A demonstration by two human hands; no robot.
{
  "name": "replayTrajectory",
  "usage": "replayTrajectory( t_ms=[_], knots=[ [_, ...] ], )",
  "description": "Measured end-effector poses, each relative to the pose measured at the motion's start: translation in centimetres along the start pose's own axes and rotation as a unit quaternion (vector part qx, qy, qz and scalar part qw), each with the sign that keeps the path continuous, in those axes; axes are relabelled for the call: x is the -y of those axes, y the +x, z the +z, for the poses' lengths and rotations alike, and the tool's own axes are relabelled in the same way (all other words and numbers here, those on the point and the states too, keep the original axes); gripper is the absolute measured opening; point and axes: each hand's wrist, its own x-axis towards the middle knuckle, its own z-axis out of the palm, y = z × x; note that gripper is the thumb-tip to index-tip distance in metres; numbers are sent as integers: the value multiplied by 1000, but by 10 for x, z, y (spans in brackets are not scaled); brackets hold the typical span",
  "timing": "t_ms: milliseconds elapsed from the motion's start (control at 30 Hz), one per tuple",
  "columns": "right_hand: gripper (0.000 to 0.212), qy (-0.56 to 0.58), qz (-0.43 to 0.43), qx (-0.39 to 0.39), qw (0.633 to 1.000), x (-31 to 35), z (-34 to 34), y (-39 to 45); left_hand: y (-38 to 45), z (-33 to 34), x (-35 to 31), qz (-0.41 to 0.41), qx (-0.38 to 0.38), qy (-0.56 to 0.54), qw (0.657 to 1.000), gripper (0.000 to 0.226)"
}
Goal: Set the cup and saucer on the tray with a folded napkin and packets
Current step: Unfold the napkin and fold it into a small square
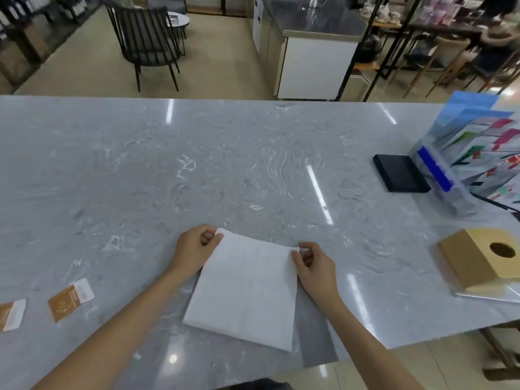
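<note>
While both hands work the far edge, a white napkin [247, 288] lies flat on the grey marble counter [197, 170], lower centre of the frame. Left hand [194, 249] pinches the napkin's upper-left corner between thumb and fingers, corner lifted a little off the surface. Right hand [312, 266] pinches the upper-right corner the same way, fingertips curled round the edge. The napkin's near edge rests on the counter, tilted slightly so its lower-right corner points toward the bottom of the frame. Forearms come in from bottom left and bottom right.

Two orange-and-white packets sit at lower left, well apart from the napkin: one packet [71, 299] nearer the centre, the other packet [11, 315] cut by the left frame edge. They lie flat and are not touching each other.

At right of frame: a cardboard tissue box [478, 260] with a round hole on top, near the counter's right edge. Above it, a clear brochure holder [461, 164] with coloured leaflets, and just beside its left side a flat black box [401, 173]. Upper left, beyond the counter, a dark slatted chair [146, 40] stands on the floor. No cup, saucer or tray in frame.
</note>
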Motion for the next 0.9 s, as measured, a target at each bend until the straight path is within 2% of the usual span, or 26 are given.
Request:
replayTrajectory(
  t_ms=[267,367,433,500,567,633,767,833,900],
  knots=[
    [23,-9,-6,-14,1000,-7,3,0,-5,4,8,0,-38,-7,999,9],
    [27,1,0,-12,1000,-8,4,-4,-7,2,9,9,-26,-16,999,6],
    [29,7,2,-15,1000,-3,3,-7,-10,-1,5,9,-13,-14,1000,13],
    [32,4,-1,-23,1000,5,1,-13,-16,-6,-1,25,12,11,1000,32],
    [35,-39,-31,-12,999,13,0,-29,-32,-13,-5,71,53,83,993,57],
    [33,-72,-88,19,993,19,-4,-53,-58,-25,-8,157,90,148,972,66],
    [31,-97,-201,107,969,15,-14,-112,-116,-49,-5,333,173,193,907,43],
    [31,-130,-226,135,956,9,-15,-135,-133,-54,0,384,168,211,883,30],
    [26,-148,-247,135,948,4,-13,-148,-140,-56,4,409,158,211,874,21]
  ],
)
